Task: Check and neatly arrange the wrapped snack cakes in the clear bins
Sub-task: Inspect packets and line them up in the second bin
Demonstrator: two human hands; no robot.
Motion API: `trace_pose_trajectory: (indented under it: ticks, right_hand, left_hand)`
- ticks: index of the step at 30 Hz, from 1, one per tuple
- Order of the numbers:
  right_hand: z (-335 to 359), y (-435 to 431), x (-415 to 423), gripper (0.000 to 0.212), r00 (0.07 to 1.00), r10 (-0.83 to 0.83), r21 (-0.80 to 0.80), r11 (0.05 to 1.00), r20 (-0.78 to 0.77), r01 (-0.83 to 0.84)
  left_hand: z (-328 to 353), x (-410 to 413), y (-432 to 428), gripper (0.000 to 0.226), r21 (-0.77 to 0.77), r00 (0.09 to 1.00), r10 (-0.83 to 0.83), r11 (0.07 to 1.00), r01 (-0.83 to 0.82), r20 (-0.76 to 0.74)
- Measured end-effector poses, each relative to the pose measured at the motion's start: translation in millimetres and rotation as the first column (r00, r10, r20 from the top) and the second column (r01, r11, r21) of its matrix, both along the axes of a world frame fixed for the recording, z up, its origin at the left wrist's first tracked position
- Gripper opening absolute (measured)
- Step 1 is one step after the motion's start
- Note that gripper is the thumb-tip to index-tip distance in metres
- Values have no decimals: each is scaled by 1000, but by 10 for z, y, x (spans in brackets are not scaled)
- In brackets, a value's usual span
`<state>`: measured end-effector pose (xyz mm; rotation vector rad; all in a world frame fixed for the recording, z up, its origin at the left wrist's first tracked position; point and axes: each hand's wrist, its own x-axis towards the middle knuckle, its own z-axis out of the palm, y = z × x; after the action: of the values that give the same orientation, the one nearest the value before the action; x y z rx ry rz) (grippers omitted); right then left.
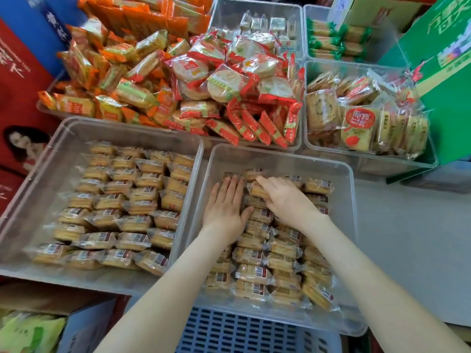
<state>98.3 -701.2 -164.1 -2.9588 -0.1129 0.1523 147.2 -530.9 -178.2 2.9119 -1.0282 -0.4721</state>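
- Head view: both hands reach into a clear bin (280,156) that sits directly under them, its near edge over a blue slatted crate (242,332) beneath the forearms.
- The left hand (224,212) is released and lies flat, palm down, fingers straight and together, pressing on the wrapped snack cakes (254,273) in the left column of this bin.
- The right hand (285,200), just beside the left hand and touching its thumb side, has its fingers curled, grasping one cake (255,190) near the far row.
- The remaining cakes in this bin lie in rough rows behind the wrists, barcodes up, some tilted.
- Left of the left hand stands a second clear bin (127,126), touching the first, with its own cakes (119,207) set in tidy rows.
- Beyond the fingertips sits a heap of red-wrapped round crackers (229,80), with orange packets (107,72) to its left.
- Beyond and right of the right hand, another bin holds square biscuit packs (356,123), next to a green carton (438,72).
- Bare grey tabletop (407,238) lies to the right of the right forearm.
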Motion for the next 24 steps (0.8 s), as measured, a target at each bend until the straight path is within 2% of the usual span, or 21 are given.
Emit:
trace_pose_trajectory:
  ticks: [3, 6, 10, 13, 15, 17, 19, 22, 24]
  right_hand:
    - [44, 39, 36, 63, 1000, 17, -90, 996, 25, -14]
    - [37, 72, 144, 61, 996, 10, -169, 985, -92, -26]
    - [-10, 101, 183, 71, 998, 4, -166, 986, -58, -13]
    - [-20, 54, 149, 52, 993, -68, -229, 972, -93, 45]
    - [-35, 39, 155, 46, 986, -149, -195, 972, -75, 132]
    - [-57, 46, 154, 41, 977, -211, -157, 966, -23, 205]
    - [-64, 66, 95, 34, 967, -224, -119, 964, 119, 238]
    - [-113, 113, -91, 27, 927, -129, -98, 980, 352, 174]
    - [-160, 128, -193, 23, 925, -99, -124, 980, 366, 154]
  left_hand:
    - [-9, -10, 5, 69, -30, 1000, 3, 1000, -3, 6]
    - [-27, -13, 16, 69, -47, 1000, 3, 999, -3, 6]
    - [-64, -18, 35, 69, -83, 1000, 3, 997, 0, 30]
    - [-62, -18, 44, 66, -111, 1000, -10, 994, 12, 16]
    - [-54, -2, 44, 63, -87, 999, -31, 996, 33, 19]
    - [-46, 10, 37, 61, -82, 999, -31, 996, 32, 14]
    - [-31, 24, 25, 62, -83, 1000, -29, 996, 29, -1]
    - [-32, 41, 15, 63, -77, 1000, -23, 997, 22, -17]
    - [-39, 35, 16, 63, -77, 999, -31, 997, 30, -15]
